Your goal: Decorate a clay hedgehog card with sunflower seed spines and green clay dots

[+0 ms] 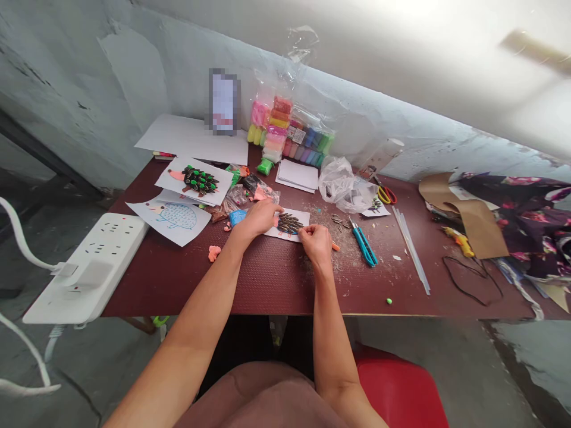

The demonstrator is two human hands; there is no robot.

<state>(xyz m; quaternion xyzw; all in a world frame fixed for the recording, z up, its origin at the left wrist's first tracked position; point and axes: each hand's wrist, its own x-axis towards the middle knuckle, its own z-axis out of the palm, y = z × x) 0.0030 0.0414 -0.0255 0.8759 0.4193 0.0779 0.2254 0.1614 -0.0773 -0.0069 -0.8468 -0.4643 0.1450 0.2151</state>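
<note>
A small white card (304, 216) lies in front of me, with a hedgehog figure (289, 223) covered in dark striped seeds. My left hand (259, 217) rests at the card's left end, fingers stretched out by the hedgehog's pink head. At the card's right edge, my right hand (317, 242) is closed in a pinch beside the seed-covered back; whatever its fingertips hold is hidden. Loose seeds (341, 221) lie to the right of the card. An orange stick (335, 245) pokes out beyond my right hand.
A blue utility knife (364, 242), scissors (387, 195) and clear sticks (411, 249) lie to the right. Finished hedgehog art (196, 179) and a blue hedgehog drawing (172, 215) are on the left. Colored clay packs (307, 142) stand behind. A power strip (89, 267) sits at the left edge.
</note>
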